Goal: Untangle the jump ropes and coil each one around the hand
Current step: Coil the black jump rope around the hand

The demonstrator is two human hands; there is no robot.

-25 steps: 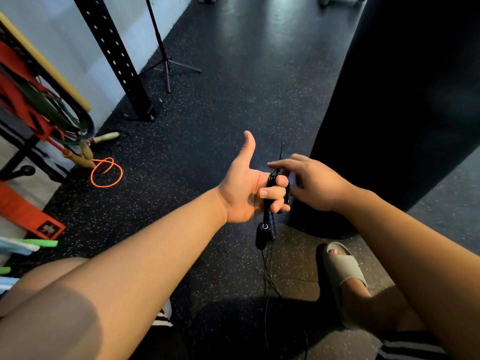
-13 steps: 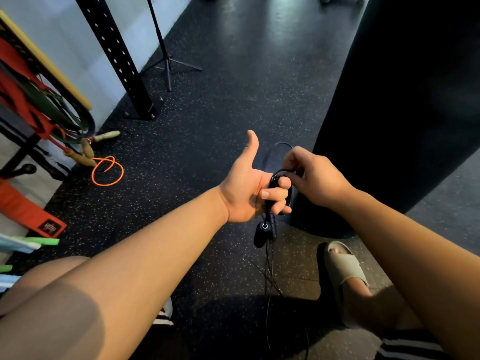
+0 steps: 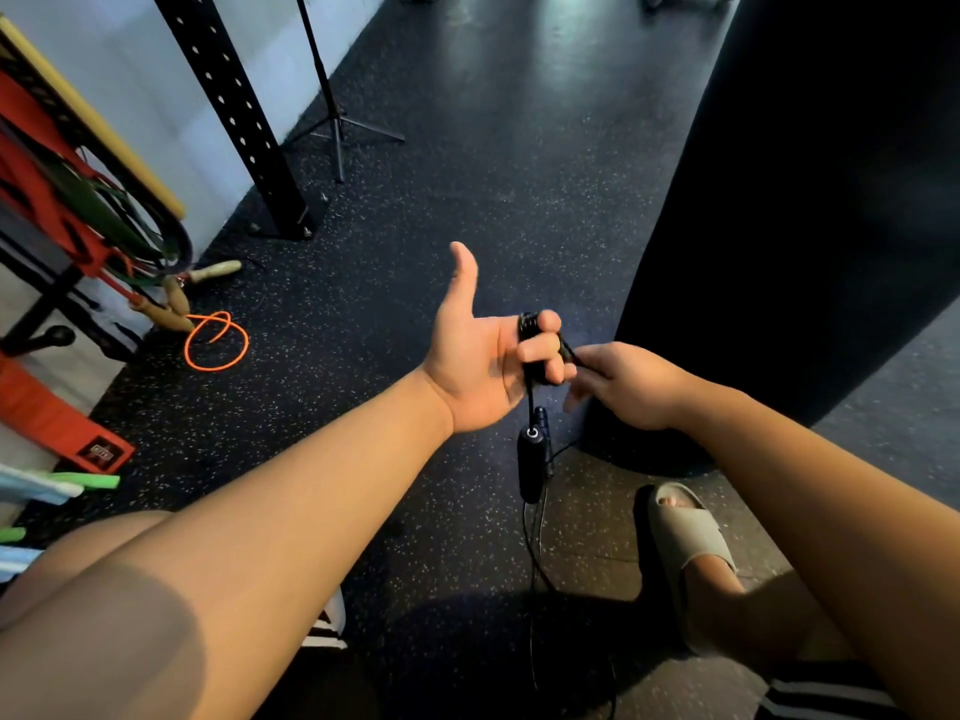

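Note:
My left hand (image 3: 480,356) is held out palm up with the thumb raised, its fingers curled round several turns of a thin black jump rope (image 3: 531,327). A black handle (image 3: 531,462) dangles below that hand, and loose black cord (image 3: 535,558) trails down to the floor. My right hand (image 3: 626,384) sits just to the right, pinching the black cord where it leaves the coil. An orange jump rope (image 3: 215,341) with wooden handles (image 3: 176,298) lies on the floor at the left, apart from both hands.
A black perforated rack upright (image 3: 234,116) and a thin tripod stand (image 3: 335,111) rise at the back left. Coloured bands hang on a rack (image 3: 78,200) at far left. A large black punching bag (image 3: 810,210) stands right. My foot in a beige slide (image 3: 688,543) is below.
My right hand has come down from above the coil to its lower right side, drawing the cord along. My left hand has opened its palm more upward.

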